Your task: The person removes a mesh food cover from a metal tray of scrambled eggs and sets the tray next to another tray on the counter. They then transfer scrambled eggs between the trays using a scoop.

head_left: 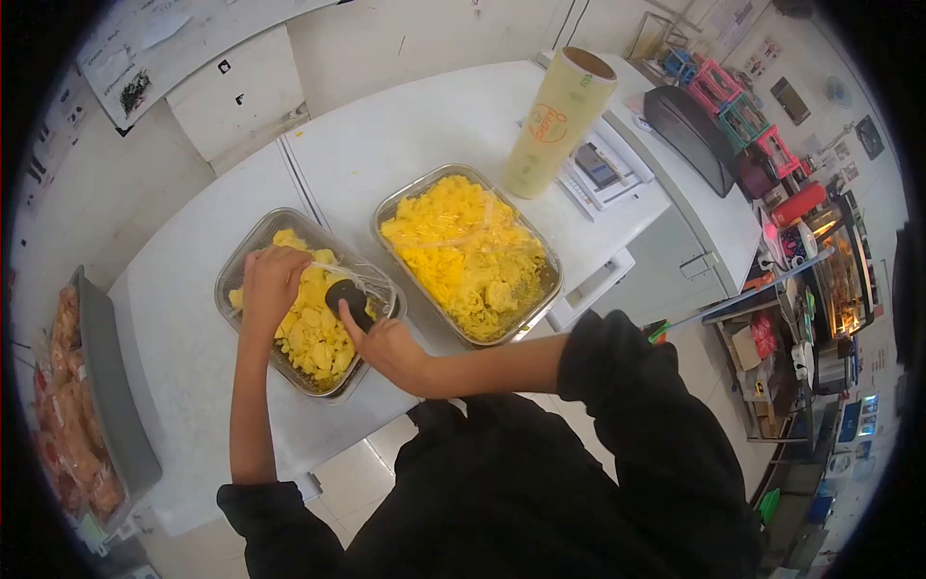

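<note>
Two metal trays of yellow food stand side by side on the white table. Over the upper left part of the left tray (277,214), my left hand (274,280) has its fingers pinched at the edge of clear plastic film (359,273). My right hand (388,349) is closed on a round black object (349,301) above that tray's right side. The yellow food (318,333) shows below and between my hands. Clear film lies over the right tray (417,277), which neither hand touches.
A large upright roll of film (559,125) stands behind the right tray. Beside it are a white box with a dark device (598,164) and a dark bin (690,140). At the far left, a grey crate (114,396) holds bagged items. The white table (183,386) has a curved outline.
</note>
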{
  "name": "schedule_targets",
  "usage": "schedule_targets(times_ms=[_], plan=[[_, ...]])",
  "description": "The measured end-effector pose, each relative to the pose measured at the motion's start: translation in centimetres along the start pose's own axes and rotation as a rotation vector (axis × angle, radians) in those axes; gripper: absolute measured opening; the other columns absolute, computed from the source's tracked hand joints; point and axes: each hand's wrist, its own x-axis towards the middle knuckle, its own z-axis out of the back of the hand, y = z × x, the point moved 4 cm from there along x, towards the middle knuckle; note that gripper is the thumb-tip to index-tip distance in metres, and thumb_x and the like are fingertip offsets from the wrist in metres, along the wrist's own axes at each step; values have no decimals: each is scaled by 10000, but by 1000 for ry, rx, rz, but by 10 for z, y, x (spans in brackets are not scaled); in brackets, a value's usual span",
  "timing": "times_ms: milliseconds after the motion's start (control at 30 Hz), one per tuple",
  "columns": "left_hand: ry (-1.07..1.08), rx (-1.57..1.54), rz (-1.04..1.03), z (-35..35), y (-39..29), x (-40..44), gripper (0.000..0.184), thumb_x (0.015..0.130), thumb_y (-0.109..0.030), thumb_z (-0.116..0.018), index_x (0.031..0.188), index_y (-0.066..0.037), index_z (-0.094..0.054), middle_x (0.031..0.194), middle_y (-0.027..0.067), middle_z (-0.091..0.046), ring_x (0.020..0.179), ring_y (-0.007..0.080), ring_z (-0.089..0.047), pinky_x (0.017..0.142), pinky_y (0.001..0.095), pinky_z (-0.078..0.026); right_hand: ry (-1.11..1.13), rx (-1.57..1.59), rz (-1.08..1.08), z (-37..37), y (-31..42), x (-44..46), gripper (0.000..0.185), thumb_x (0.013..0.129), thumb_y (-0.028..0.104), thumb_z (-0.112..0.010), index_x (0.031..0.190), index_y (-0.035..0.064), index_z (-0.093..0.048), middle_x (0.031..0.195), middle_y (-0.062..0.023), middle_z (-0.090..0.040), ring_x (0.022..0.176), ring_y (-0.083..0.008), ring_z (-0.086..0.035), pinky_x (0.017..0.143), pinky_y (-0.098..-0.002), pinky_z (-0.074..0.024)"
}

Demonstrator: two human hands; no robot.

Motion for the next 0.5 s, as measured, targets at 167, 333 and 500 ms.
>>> schedule_targets(times_ms=[167,333,500], plan=[[-14,11,37,-8,-5,2,73,769,-119,-592,810,-81,-639,807,29,-633,806,209,-563,743,339,-356,-33,112,-30,14,-11,-17,693,668,82,-541,1323,9,-324,512,0,-448,417,-91,-416,365,-227,-314],[-218,-234,268,1,-34,-11,106,803,-68,-556,884,-43,-620,867,94,-629,842,242,-579,735,349,-419,162,592,-63,49,-76,-46,678,720,54,-487,1338,-24,-219,521,-86,-515,424,-218,-535,371,-338,-406],[-249,-697,527,-17,-106,-62,80,834,-87,-535,861,-19,-566,839,67,-613,816,170,-578,729,312,-432,314,543,-391,5,-153,-99,599,769,102,-471,1323,22,-256,474,-67,-504,394,-247,-520,357,-356,-398]])
